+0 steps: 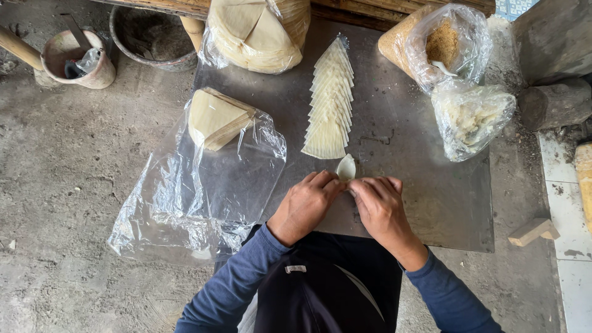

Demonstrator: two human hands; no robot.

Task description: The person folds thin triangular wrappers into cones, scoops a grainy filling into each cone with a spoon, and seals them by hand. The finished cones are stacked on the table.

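1. A grey metal table [431,203] sits low over a rough concrete floor [68,154], seen from above by the person working at it; dark blue sleeves reach in from the bottom edge.
2. A wide clear plastic sheet [185,197] hangs over the table's left edge. On its far end lies a stack of pale triangular wrappers [216,118].
3. At the far edge, centre, a clear bag [256,31] holds a bigger pile of the same wrappers.
4. At far right, an open bag [441,46] holds brown crumbs and a white spoon. Just nearer the person, a second bag [472,117] holds pale shredded filling.
5. On the floor at far left stand a clay pot [80,58] with a tool in it and a dark bucket [151,37], whose contents cannot be made out.
6. A row of wrappers [330,102], overlapping like tiles, runs down the table's middle, long axis pointing away from the person, its near end just beyond the hands.
7. The left hand [305,206] and right hand [382,206] meet knuckle to knuckle at the near centre. Each grip is closed, fingertips pinching one folded wrapper [346,168].
8. That wrapper pokes out just beyond the fingertips, pointing toward the row, equally near both hands.
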